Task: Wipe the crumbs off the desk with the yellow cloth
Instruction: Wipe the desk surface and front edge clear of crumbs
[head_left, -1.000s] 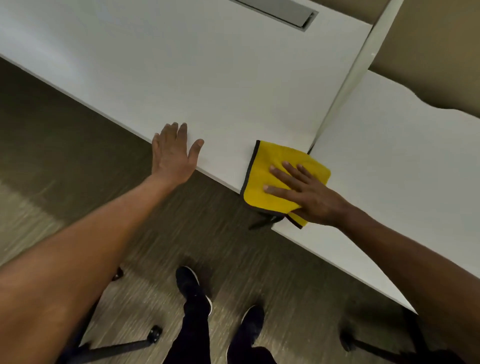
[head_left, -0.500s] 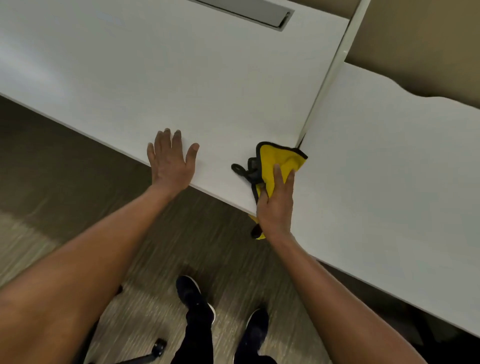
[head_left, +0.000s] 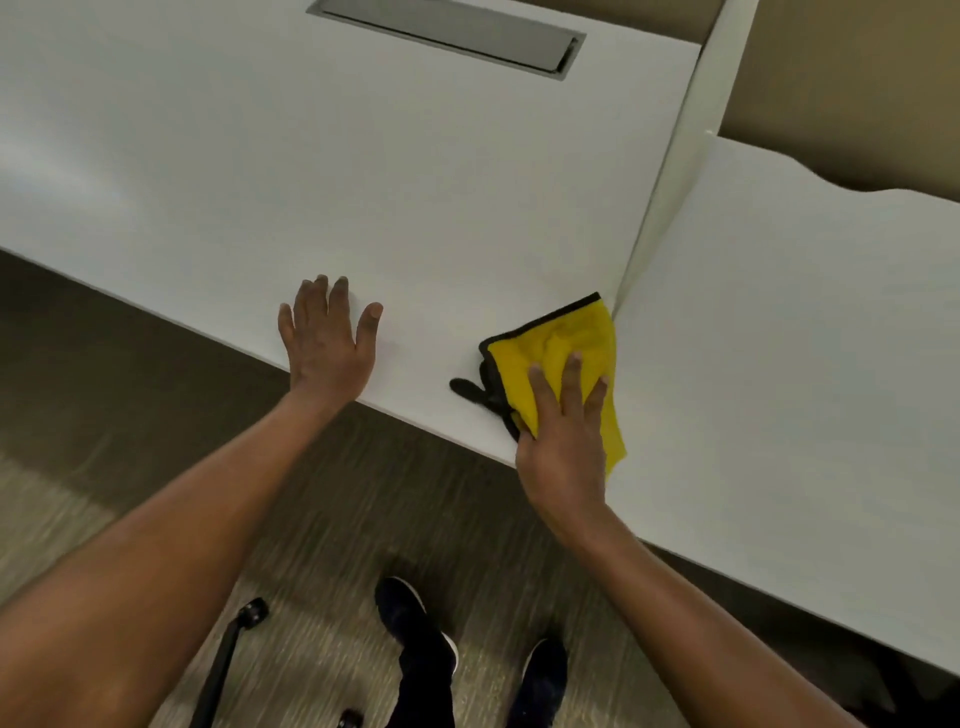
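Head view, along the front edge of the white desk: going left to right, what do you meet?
Left hand flat on the desk → black loop of the cloth → yellow cloth, with the right hand pressed flat on its near part → white divider panel → neighbouring desk.

The right hand (head_left: 563, 441) hides the yellow cloth's (head_left: 563, 338) near part (crumbs too small to tell).

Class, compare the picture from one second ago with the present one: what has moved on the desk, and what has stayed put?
The right hand turned its fingers from sideways to pointing up the desk, bunching the flat yellow cloth against the divider. It stays pressed under the palm. The left hand remains flat at the desk edge.
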